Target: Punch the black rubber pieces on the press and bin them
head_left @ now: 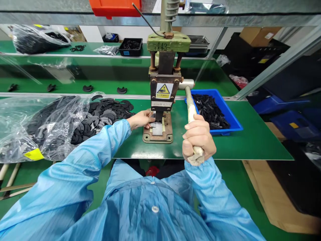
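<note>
My right hand (199,138) is wrapped round the taped lever handle (191,106) of a green hand press (168,43). My left hand (142,119) is at the press base (147,136), thumb and fingers pinched on a small dark piece (153,115) beside the lowered ram (158,115). Most of that piece is hidden by the fingers and the ram. A light metal plate (157,129) lies on the base under the ram. Left of my left hand, many flat black crescent-shaped pieces (107,113) spill from a clear plastic bag (57,134).
Right of the press stands a blue bin (232,120) of black parts. Several dark curved pieces (121,90) sit spaced along the green strip behind. At the back are a black tray (130,47) and another filled bag (37,38). An orange-red bin (115,7) hangs overhead.
</note>
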### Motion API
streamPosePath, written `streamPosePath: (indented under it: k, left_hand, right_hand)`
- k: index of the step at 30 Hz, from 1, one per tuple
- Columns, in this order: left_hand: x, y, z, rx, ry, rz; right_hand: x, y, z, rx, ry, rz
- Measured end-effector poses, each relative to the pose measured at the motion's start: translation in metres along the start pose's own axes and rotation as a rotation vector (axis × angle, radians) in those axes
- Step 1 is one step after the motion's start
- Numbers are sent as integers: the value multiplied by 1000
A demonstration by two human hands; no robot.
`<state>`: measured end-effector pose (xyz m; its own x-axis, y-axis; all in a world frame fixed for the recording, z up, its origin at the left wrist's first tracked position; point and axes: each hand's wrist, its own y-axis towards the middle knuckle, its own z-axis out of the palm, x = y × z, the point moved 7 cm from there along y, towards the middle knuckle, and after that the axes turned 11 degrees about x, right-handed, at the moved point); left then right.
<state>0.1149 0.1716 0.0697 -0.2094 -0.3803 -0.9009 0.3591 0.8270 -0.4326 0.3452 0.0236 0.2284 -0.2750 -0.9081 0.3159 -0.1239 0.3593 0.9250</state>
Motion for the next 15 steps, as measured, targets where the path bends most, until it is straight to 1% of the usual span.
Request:
streamPosePath:
  k: [5,8,10,12,14,15]
  left_hand:
    - [3,7,-1,-1,9,-84]
    - [5,4,5,-31,2,-68]
    - [5,-6,12,-70,-3,8]
    - [3,-20,20,-80,23,149]
    - [-2,-38,22,-47,144,313]
    - [-4,-47,19,-38,247,380]
  right_hand:
    - [0,0,0,12,-13,10]
    - [0,1,-2,25,-10,6]
    - [0,1,-3,40,-11,10]
    - [-1,1,-4,57,-24,13]
    - [-2,1,-4,66,-36,11]
    - [-2,1,-4,63,-35,-1]
